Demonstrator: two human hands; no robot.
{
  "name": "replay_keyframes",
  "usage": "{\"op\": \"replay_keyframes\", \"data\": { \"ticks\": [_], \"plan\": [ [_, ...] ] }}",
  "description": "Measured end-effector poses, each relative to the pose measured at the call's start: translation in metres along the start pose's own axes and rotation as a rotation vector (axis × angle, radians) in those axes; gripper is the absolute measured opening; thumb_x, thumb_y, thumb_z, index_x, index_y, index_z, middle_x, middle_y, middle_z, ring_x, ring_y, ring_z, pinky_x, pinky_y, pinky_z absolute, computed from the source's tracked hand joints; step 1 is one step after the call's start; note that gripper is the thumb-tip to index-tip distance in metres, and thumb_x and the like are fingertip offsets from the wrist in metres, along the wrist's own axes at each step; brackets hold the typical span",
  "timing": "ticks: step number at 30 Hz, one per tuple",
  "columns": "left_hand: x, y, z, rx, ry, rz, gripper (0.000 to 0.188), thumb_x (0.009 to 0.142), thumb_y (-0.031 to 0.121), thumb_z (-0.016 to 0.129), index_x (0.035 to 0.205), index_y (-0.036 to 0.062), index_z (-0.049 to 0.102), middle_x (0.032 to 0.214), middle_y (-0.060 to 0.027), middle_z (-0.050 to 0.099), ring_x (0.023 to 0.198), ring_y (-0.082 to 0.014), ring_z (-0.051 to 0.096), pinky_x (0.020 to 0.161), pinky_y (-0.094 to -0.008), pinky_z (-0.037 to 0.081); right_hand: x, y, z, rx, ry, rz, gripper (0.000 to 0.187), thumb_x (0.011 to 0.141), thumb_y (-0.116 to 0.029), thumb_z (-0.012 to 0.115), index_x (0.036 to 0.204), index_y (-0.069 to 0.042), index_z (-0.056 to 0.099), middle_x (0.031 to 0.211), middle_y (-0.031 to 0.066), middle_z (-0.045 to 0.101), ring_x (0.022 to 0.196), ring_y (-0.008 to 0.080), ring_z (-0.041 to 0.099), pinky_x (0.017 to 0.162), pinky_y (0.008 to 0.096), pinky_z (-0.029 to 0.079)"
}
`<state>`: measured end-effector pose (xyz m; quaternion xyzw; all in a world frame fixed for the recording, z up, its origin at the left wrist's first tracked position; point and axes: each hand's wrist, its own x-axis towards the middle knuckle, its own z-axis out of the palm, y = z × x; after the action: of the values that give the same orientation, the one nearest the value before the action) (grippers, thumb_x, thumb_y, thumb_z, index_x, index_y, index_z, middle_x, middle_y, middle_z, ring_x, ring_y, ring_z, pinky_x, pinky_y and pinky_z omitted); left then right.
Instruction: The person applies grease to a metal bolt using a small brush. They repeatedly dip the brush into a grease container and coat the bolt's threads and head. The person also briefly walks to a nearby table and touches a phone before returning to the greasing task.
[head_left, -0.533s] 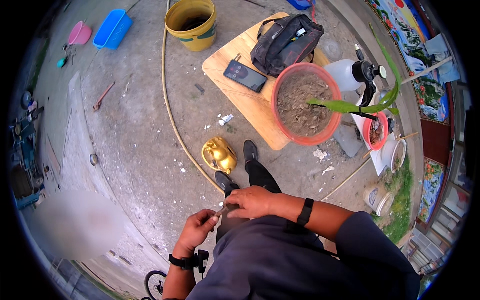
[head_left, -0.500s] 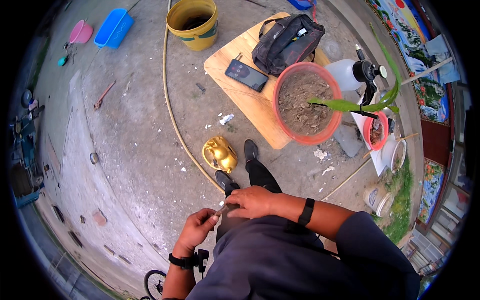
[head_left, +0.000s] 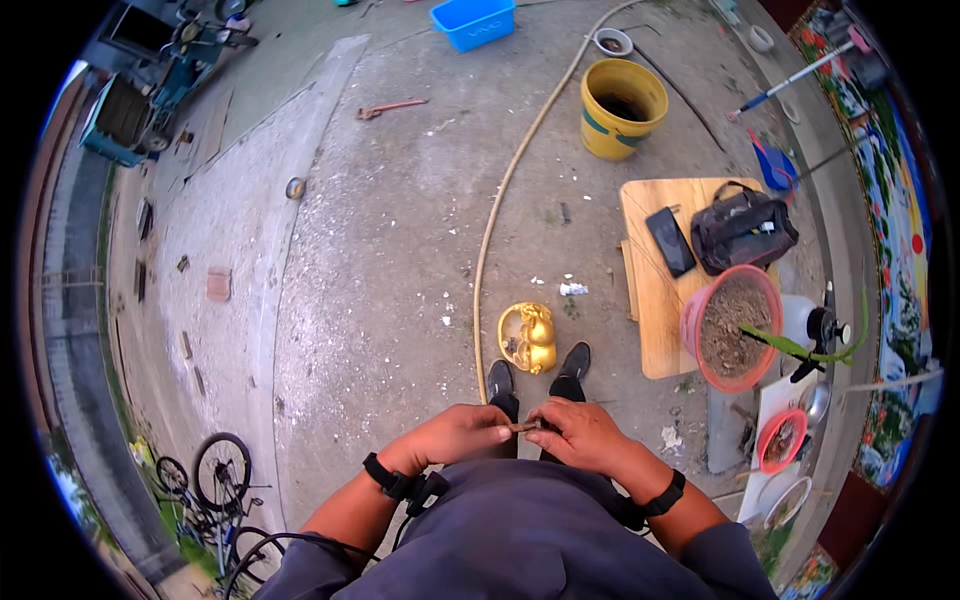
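My left hand (head_left: 462,436) and my right hand (head_left: 583,434) meet in front of my waist. Between their fingertips is a small thin brown piece (head_left: 521,427), pinched from both sides; its kind is too small to make out. Just beyond my shoes stands a shiny gold pot (head_left: 538,340) with rounded, moulded shapes and an opening on its left. On the wooden table (head_left: 655,340) to the right is a pink-red pot of dry soil (head_left: 735,328), with a long green leaf (head_left: 790,347) reaching across its right side.
A phone (head_left: 670,243) and a dark tool bag (head_left: 745,230) lie on the table, with a spray bottle (head_left: 822,325) beside the pot. A yellow bucket (head_left: 622,135), a blue basin (head_left: 475,25) and a pipe wrench (head_left: 390,108) are farther off. A hose (head_left: 487,240) curves along the ground; bicycles (head_left: 222,475) stand left.
The view has swung left, so the table and pots appear farther right. My hands have come level, and the right fingers now pinch the brown piece together with the left.
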<state>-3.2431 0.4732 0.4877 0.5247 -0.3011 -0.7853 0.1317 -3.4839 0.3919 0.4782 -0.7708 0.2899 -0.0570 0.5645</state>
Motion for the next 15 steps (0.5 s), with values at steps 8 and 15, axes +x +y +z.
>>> {"op": "replay_keyframes", "data": {
  "ticks": [8, 15],
  "plan": [
    [-0.075, -0.037, -0.019, -0.265, 0.059, 0.159, 0.035, 0.103, 0.038, 0.053, 0.107, 0.0049, 0.062, 0.080, 0.0039, 0.054, 0.073, -0.0066, 0.048, 0.066, -0.0249, 0.043, 0.041, -0.063, 0.036, -0.248, -0.068, -0.177, 0.027, 0.090, -0.034, 0.067, 0.098, -0.008, 0.062, 0.085, 0.0109, 0.064, 0.078, 0.0329, 0.065, 0.065, 0.0414, 0.051],
    [-0.114, -0.094, -0.036, -0.452, 0.020, 0.267, 0.046, 0.103, 0.048, 0.047, 0.119, 0.0067, 0.062, 0.091, 0.0035, 0.061, 0.076, -0.0067, 0.054, 0.067, -0.0235, 0.047, 0.072, -0.121, 0.069, -0.391, -0.099, -0.315, 0.025, 0.090, -0.032, 0.066, 0.096, -0.009, 0.061, 0.084, 0.0102, 0.064, 0.077, 0.0337, 0.065, 0.063, 0.0432, 0.051]
  ]
}}
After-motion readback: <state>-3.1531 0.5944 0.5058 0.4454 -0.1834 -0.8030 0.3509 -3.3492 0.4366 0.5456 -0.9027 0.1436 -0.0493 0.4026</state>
